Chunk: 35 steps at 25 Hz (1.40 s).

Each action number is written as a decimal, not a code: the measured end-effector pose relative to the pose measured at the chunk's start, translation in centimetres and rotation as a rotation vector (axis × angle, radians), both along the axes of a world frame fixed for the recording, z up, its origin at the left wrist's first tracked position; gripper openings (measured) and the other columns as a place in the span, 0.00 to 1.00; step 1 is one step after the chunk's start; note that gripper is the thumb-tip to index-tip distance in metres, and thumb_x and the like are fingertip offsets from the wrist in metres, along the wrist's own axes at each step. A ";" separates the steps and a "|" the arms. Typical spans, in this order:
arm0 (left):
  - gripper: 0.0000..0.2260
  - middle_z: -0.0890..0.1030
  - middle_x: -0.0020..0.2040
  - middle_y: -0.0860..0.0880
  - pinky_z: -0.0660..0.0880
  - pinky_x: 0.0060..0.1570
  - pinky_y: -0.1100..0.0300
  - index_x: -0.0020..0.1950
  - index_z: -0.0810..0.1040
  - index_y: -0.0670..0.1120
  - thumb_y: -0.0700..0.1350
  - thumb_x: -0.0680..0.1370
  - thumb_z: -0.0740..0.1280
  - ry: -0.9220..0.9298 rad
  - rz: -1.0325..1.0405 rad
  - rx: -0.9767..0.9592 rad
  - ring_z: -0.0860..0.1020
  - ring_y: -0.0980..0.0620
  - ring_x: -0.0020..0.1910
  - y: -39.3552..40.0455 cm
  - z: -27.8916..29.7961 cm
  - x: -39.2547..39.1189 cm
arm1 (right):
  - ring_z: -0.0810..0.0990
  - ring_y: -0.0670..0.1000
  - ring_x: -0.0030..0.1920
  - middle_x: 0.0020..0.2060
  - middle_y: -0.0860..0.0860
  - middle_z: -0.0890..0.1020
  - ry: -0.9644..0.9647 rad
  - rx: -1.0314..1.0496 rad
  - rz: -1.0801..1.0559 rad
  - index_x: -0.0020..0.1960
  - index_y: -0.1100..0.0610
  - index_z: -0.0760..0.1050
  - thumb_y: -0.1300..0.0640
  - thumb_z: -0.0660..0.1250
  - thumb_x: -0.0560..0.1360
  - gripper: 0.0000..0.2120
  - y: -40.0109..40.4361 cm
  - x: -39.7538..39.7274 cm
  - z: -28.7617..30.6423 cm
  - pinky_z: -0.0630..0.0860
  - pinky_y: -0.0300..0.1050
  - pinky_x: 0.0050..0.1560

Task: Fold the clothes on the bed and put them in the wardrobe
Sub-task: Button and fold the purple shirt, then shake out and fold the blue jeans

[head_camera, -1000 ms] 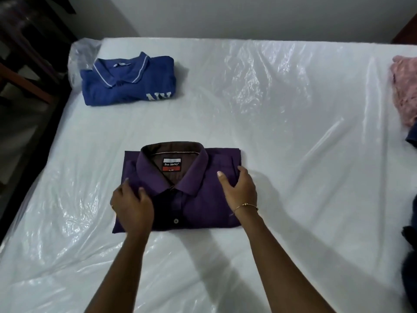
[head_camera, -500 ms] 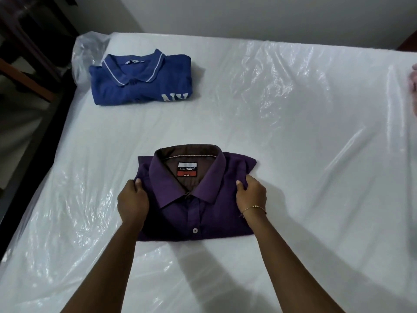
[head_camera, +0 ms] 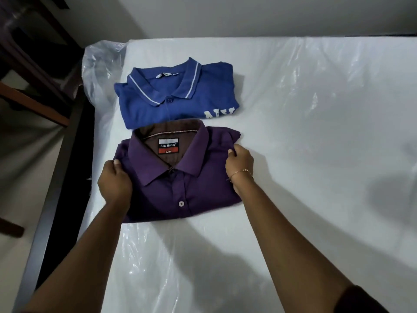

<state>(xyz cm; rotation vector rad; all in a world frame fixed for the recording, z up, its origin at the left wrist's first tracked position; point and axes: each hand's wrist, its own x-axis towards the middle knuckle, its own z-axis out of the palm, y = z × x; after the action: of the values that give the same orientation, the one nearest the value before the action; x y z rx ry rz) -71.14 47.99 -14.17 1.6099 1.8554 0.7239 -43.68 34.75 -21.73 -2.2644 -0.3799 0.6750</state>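
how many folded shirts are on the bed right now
2. The purple shirt lies nearest, gripped at its sides by the left hand and right hand; the blue polo sits just beyond it. Others may lie outside the view.

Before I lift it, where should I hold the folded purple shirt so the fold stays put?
Hold the purple shirt by its two side edges, coming in from left and right at collar height, fingers under and thumbs on top. It lies flat, collar up and buttoned, so support along both folded sides should keep the layers together. The left hand and right hand already grip there.
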 end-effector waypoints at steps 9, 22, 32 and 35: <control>0.13 0.79 0.64 0.42 0.70 0.61 0.48 0.65 0.70 0.49 0.55 0.87 0.55 -0.077 -0.194 -0.181 0.76 0.41 0.61 2.3 -2.2 0.0 | 0.84 0.63 0.77 0.76 0.54 0.93 -0.020 -0.043 -0.050 0.89 0.43 0.85 0.52 0.65 0.97 0.22 2.2 2.1 -3.2 0.88 0.62 0.87; 0.23 0.67 0.73 0.38 0.69 0.71 0.43 0.74 0.70 0.41 0.42 0.80 0.69 0.130 -0.338 0.165 0.69 0.36 0.71 -9.7 2.1 -0.8 | 0.79 0.65 0.71 0.74 0.57 0.82 -0.585 -0.288 0.051 0.81 0.53 0.84 0.49 0.77 0.91 0.21 -10.2 -4.4 0.0 0.95 0.68 0.63; 0.27 0.70 0.74 0.39 0.71 0.70 0.41 0.74 0.71 0.40 0.42 0.77 0.74 0.054 -0.765 0.506 0.67 0.38 0.74 -28.7 18.1 8.4 | 0.75 0.64 0.77 0.84 0.54 0.72 -0.812 -0.172 0.159 0.85 0.47 0.81 0.46 0.73 0.94 0.21 -29.3 -1.3 19.0 0.91 0.70 0.70; 0.26 0.72 0.73 0.41 0.71 0.71 0.43 0.74 0.71 0.41 0.43 0.78 0.74 0.009 -0.867 0.620 0.69 0.38 0.74 -35.3 24.0 12.0 | 0.77 0.63 0.77 0.85 0.54 0.73 -0.880 -0.145 0.099 0.84 0.47 0.83 0.44 0.73 0.94 0.21 -35.4 0.5 26.1 0.92 0.70 0.69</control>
<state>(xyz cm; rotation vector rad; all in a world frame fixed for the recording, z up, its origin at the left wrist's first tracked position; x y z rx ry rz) -59.11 12.73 9.85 2.5224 0.7646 0.8983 -43.17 -0.70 4.40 -2.5937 -0.8763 -0.3094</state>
